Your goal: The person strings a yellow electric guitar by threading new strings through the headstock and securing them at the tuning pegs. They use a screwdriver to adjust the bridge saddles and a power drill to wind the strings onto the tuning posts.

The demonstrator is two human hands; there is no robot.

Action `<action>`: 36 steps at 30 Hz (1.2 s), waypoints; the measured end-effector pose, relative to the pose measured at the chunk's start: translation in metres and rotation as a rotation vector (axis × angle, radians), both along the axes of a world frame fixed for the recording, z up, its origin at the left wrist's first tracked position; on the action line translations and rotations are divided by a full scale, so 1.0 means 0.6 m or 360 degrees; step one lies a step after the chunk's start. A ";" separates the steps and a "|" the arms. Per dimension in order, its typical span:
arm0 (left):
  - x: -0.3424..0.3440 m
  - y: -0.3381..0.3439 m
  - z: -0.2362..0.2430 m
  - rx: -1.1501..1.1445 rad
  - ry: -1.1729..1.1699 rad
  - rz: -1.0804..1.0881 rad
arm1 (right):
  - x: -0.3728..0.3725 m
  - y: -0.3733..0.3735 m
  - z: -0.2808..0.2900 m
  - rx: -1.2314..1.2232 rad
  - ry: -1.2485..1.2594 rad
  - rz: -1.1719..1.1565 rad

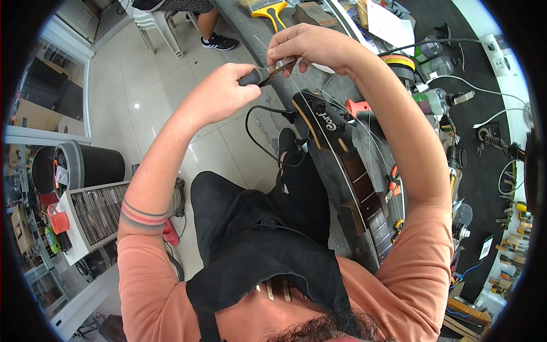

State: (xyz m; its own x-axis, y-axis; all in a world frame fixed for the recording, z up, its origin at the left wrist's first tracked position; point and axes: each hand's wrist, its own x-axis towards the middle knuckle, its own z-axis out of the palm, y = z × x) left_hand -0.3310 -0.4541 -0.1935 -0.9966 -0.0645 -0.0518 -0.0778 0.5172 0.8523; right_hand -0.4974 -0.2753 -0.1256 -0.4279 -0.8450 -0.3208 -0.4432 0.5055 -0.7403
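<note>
Cluttered workbench (pixel 242 25) holds a guitar neck (pixel 356 174); just beyond its end, the left hand (pixel 222 91) grips a dark-handled tool (pixel 253 77); the right hand (pixel 313 48), fingers narrow, seemingly pinches a thin string (pixel 261 42); steady wrists should help.

the tool handle (pixel 253 77) at 12 o'clock looks like matt plastic, the headstock (pixel 325 121) between 1 and 2 smooth and dark, the fretboard (pixel 354 165) at 3 dark wood with metal frets (pixel 374 215), the apron (pixel 256 242) at 6 matt cloth, the floor (pixel 154 85) at 10 glossy tile.
</note>
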 end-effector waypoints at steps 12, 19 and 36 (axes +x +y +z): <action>-0.009 0.002 0.001 -0.0007 -0.0189 -0.0063 | 0.002 0.005 0.004 -0.0006 -0.0050 -0.0061; -0.009 0.015 0.002 0.0082 -0.0063 -0.0025 | 0.000 0.006 0.003 -0.0020 0.0013 -0.0048; -0.009 0.022 0.017 -0.0149 -0.0085 0.0013 | -0.005 0.029 0.001 -0.0164 -0.0116 -0.0079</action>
State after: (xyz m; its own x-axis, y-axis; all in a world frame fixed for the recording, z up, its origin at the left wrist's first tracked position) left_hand -0.3362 -0.4411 -0.1831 -0.9920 -0.0797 -0.0983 -0.1265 0.5934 0.7949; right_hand -0.5005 -0.2579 -0.1248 -0.4490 -0.8533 -0.2653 -0.3626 0.4453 -0.8187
